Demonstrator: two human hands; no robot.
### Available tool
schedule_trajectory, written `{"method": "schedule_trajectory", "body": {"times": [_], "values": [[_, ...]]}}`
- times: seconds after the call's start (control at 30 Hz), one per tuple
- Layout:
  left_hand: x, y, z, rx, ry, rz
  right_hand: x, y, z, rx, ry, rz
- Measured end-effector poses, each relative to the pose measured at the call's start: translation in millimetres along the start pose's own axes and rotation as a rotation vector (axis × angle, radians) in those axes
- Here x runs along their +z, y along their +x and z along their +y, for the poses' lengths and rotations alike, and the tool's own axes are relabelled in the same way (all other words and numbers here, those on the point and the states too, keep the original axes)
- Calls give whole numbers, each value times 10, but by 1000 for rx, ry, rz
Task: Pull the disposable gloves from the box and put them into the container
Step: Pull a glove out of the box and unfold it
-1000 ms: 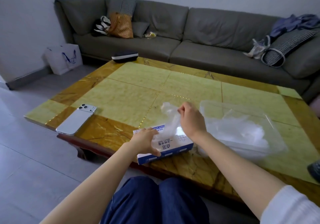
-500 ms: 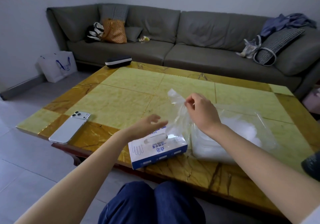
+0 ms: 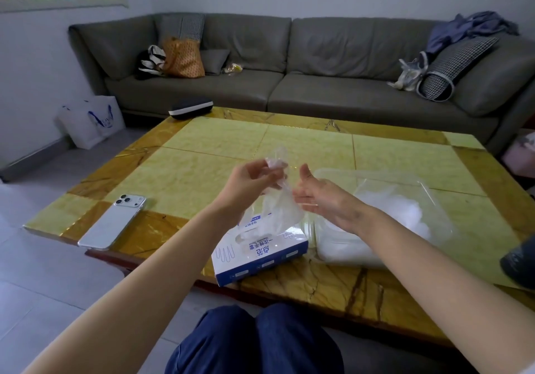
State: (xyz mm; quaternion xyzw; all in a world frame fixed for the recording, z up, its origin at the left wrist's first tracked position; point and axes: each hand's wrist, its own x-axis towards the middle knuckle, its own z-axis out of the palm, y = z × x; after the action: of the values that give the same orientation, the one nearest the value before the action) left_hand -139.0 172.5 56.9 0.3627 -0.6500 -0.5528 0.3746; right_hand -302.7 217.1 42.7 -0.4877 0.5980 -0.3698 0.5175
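Observation:
A white and blue glove box (image 3: 260, 253) lies near the table's front edge. Above it hangs a clear disposable glove (image 3: 275, 200), its top end pinched by my left hand (image 3: 249, 182). My right hand (image 3: 321, 197) is just right of the glove, palm turned inward with fingers straight, holding nothing. To the right stands a clear plastic container (image 3: 434, 197) with a heap of crumpled clear gloves (image 3: 385, 214) inside. The glove's lower end hangs over the box opening.
A white phone (image 3: 113, 221) lies camera side up on the table's left. A dark case (image 3: 191, 108) sits at the far edge. A dark object (image 3: 518, 260) shows at the right edge. Behind is a grey sofa (image 3: 289, 84) with bags.
My right hand pulled the glove up out of the box, then let go. My left hand left the box, rose, and now pinches the glove's top.

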Motion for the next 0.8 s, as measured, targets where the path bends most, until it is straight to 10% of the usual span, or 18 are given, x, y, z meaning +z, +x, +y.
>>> {"method": "schedule_trajectory", "body": {"times": [0.4, 0.8], "values": [[-179, -41, -74, -38, -227, -161, 65, 49, 79, 184, 491, -209], [-416, -38, -452, -342, 301, 79, -217, 62, 87, -136, 65, 514]]}}
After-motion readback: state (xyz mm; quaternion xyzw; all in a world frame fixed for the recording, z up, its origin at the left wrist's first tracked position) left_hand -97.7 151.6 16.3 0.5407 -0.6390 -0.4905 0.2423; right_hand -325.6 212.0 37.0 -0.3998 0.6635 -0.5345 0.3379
